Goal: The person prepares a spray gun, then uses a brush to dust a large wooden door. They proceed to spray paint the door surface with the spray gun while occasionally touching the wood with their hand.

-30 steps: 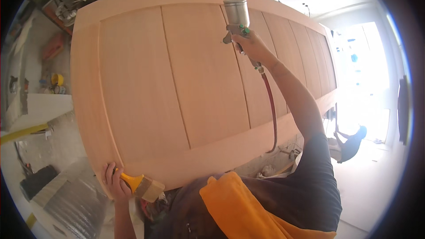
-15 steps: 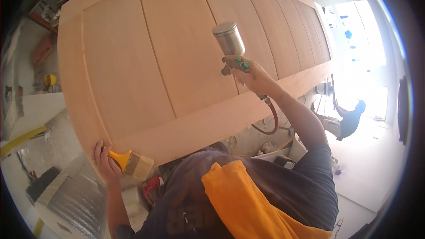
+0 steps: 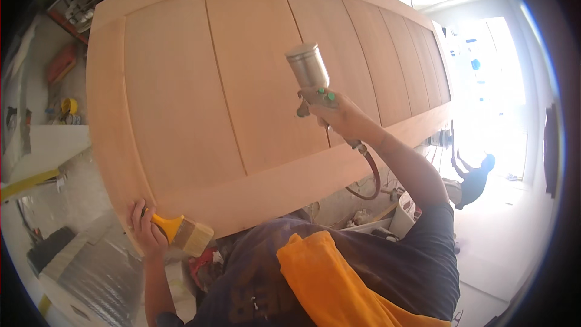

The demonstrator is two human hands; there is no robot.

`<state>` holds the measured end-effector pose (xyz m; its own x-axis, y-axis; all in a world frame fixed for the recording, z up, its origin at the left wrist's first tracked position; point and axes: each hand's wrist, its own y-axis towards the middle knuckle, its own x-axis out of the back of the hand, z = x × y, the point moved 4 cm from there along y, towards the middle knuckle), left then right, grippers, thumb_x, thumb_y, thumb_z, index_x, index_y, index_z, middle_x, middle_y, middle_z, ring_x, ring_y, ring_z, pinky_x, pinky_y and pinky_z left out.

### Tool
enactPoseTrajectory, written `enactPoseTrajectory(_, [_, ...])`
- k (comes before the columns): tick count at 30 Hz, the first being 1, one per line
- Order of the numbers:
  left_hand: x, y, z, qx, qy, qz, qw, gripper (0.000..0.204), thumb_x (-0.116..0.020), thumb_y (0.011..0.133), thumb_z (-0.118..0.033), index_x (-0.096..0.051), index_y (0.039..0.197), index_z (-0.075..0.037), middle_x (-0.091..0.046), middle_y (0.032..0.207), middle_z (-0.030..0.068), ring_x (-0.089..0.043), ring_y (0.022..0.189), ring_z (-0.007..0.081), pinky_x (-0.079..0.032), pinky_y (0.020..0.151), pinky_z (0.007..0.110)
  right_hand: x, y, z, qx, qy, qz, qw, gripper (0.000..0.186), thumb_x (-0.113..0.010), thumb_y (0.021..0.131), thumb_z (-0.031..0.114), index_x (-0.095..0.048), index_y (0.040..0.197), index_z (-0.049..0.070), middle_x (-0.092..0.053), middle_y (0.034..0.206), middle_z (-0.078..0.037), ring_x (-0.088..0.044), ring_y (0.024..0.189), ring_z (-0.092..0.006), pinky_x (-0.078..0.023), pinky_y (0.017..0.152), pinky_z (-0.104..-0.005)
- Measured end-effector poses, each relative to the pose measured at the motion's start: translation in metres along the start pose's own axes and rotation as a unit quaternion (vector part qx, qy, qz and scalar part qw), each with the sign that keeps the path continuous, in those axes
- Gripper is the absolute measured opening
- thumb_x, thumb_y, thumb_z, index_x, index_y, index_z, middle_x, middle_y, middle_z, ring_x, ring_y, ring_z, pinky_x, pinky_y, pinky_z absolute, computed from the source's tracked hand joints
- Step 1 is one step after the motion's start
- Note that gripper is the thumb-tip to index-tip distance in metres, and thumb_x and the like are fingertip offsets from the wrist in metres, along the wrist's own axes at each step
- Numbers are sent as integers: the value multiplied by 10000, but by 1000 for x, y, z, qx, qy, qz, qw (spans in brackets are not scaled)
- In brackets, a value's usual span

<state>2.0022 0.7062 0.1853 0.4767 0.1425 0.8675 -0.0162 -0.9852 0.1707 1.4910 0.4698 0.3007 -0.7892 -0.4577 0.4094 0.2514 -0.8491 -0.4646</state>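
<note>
A large pale-brown wooden door panel with vertical grooves spreads out before me. My right hand is wrapped round the grip of a spray gun, whose metal cup stands on top, tilted to the left, over the middle of the panel. From the gun's handle a dark red hose curves down past the panel's near edge. At the panel's near left corner, my left hand grips a wide paintbrush with a yellow handle and pale bristles. That hand's fingers rest against the corner.
An orange cloth hangs down my chest. Another person in dark clothes is at the far right, near bright windows. Foil-like wrapped material lies at lower left. A yellow tape roll sits on the left. A white bucket stands below the panel's near edge.
The spray gun has shifted slightly left over the panel. My left hand keeps the paintbrush at the corner. The whole view has shifted a little, and the other person's arms have changed position.
</note>
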Motion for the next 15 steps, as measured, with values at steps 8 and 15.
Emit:
enactPoseTrajectory(8, [-3,-5,4,16,3,11,1000,312,-441,987,-65,-703,1143,1,-620,1454,223,-455,1464,486,-319,1253,567,44,132,50,61,-54,-82,993,435,-647,1034,227,-638,1433,52,-690,884,-35,-625,705,-102,-524,632,-292])
enactPoseTrajectory(15, [-2,-4,2,27,5,7,1000,314,-477,933,-76,-730,1104,-5,-634,1431,204,-471,1448,481,-356,1232,581,83,251,68,125,-50,-144,980,361,-643,1026,238,-658,1338,57,-675,810,-41,-628,671,-111,-526,624,-316])
